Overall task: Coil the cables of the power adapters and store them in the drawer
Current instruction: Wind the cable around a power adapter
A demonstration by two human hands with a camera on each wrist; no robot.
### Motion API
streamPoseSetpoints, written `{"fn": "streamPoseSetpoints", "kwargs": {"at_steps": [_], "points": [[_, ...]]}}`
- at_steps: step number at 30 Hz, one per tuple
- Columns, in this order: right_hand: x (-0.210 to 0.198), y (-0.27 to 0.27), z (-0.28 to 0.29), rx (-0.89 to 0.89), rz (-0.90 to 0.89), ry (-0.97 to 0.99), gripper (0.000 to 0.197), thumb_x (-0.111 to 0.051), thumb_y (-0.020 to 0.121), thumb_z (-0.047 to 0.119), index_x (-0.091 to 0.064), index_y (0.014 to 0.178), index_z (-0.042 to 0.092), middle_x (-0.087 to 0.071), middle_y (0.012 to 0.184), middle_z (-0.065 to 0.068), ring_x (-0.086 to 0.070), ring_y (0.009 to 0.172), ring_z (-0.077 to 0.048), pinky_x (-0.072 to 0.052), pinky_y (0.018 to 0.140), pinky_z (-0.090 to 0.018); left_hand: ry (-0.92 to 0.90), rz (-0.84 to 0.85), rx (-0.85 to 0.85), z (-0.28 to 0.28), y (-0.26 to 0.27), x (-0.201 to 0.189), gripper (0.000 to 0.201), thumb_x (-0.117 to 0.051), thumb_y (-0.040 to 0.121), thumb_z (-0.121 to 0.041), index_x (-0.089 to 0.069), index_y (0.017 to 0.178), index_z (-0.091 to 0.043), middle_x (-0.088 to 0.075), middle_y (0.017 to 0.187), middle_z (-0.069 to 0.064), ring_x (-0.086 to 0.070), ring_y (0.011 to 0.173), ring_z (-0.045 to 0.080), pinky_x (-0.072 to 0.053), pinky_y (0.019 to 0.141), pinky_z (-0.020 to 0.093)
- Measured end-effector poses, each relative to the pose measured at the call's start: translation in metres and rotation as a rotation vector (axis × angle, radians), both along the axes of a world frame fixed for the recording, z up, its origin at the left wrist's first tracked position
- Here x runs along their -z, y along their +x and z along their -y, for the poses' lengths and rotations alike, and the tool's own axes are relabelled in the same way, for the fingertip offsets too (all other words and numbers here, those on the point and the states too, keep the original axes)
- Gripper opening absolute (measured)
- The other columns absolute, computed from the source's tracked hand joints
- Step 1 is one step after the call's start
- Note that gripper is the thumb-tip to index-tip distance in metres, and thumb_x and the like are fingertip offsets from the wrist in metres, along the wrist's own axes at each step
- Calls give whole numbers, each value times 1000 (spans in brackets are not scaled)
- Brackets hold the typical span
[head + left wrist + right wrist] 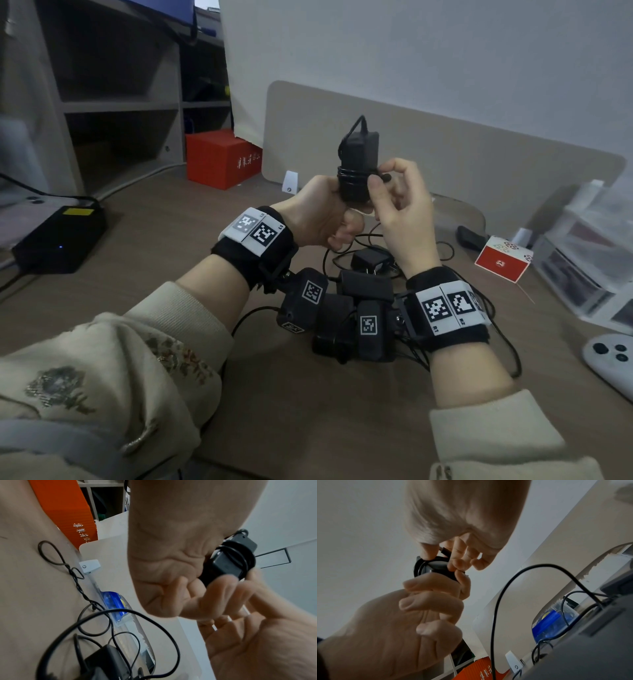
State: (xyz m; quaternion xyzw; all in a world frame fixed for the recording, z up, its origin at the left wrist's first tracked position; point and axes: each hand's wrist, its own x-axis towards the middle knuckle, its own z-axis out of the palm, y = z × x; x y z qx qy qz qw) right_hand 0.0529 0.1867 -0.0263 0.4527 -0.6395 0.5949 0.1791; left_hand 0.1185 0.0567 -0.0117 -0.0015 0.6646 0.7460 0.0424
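Brown desk point(144, 219) with a beige divider panel point(479, 164) at twelve o'clock makes the setting, and above its middle the power adapter point(359, 150) is held upright in the air, its cable point(352, 178) wound in tight turns round its lower half. The left hand point(318, 212) has its fingers curled round the base of the block, clamped on it from the eight o'clock side. The right hand point(400, 205) comes in from four o'clock, thumb and forefinger pinching the free plug end point(385, 177) against the side of the coil; the right wrist view shows the same pinch right at the windings. This looks like the last step of the coil, tucking or fixing the tail. The risk, as I judge it, lies there: if the pinch eases before the end is trapped under a turn, the springy cable could unwind and the loops slide off the smooth block. Below the hands, toward six o'clock, more adapters point(366, 284) lie in a tangle of loose leads point(442, 250), uncoiled, and a dropped tail could snag among them. Farther out, a red box point(219, 157) stands at ten o'clock, a black unit point(58, 236) at nine, a small red card box point(503, 263) and clear plastic drawers point(589, 253) at three, a white controller point(613, 359) at four.
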Motion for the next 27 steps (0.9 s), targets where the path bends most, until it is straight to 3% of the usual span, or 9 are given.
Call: {"fn": "streamPoseSetpoints", "kwargs": {"at_steps": [3, 6, 8, 10, 13, 18, 21, 24, 27], "points": [[-1, 2, 0, 31, 17, 0, 12, -61, 95, 25, -53, 97, 34, -56, 75, -25, -55, 70, -36, -48, 59, -39, -7, 11, -37, 0, -2, 2, 43, -13, 100, -35, -49, 108, -13, -53, 72, 6, -41, 54, 18, -29, 50, 23], [0, -1, 0, 33, 46, -11, 9, -60, 96, 23, -55, 93, 29, -52, 69, -30, -50, 62, -31, -43, 55, -20, 18, -45, -161, -2, -5, 4, 40, -20, 102, -30, -55, 116, -14, -64, 96, 6, -56, 65, 21, -37, 59, 28], [2, -3, 0, 36, 52, 1, 6, -60, 96, 26, -57, 92, 25, -53, 67, -28, -49, 59, -28, -42, 56, -22, 56, -166, -240, -4, -8, 5, 35, -26, 103, -25, -51, 126, -16, -66, 111, 8, -66, 77, 19, -42, 70, 36], [3, -5, 1, 39, 65, 4, 11, -58, 97, 29, -59, 91, 19, -56, 65, -23, -50, 56, -18, -41, 55, -24, 150, -293, -324, -5, -11, 5, 38, -32, 104, -17, -34, 141, -21, -66, 117, 11, -68, 92, 19, -49, 74, 39], [6, -8, 1, 56, 110, -4, 25, -52, 100, 29, -62, 92, 8, -58, 60, -2, -52, 53, -5, -42, 55, -20, 212, -398, -324, -6, -16, 5, 50, -32, 100, 2, -35, 140, -28, -62, 116, 15, -62, 94, 27, -56, 73, 38], [9, -11, 1, 112, 147, 23, 33, -50, 101, 31, -65, 89, 3, -55, 52, 10, -52, 48, 1, -42, 55, -16, 135, -337, -342, -8, -19, 9, 43, -31, 98, 0, -53, 133, -12, -62, 113, 15, -60, 101, 31, -52, 93, 54], [8, -10, 2, 150, 162, 18, 35, -51, 101, 32, -64, 85, 4, -56, 53, 3, -52, 46, -1, -42, 53, -15, 216, -299, -314, -9, -13, 8, 46, -30, 94, -12, -52, 133, -2, -58, 118, 21, -59, 101, 32, -55, 84, 47], [9, -10, 2, 175, 163, 17, 39, -51, 100, 35, -64, 83, 2, -60, 61, -19, -54, 53, -21, -46, 55, -30, 199, -282, -231, -12, -10, 7, 43, -38, 97, -24, -54, 127, 2, -59, 115, 19, -61, 98, 28, -58, 80, 42], [10, -9, 3, 139, 173, 62, 29, -45, 103, 29, -65, 86, 14, -58, 59, -8, -53, 57, -15, -46, 59, -31, 87, -303, -238, -11, -15, 11, 42, -58, 93, -12, -48, 129, 7, -62, 99, 14, -63, 77, 18, -58, 78, 37]]}}
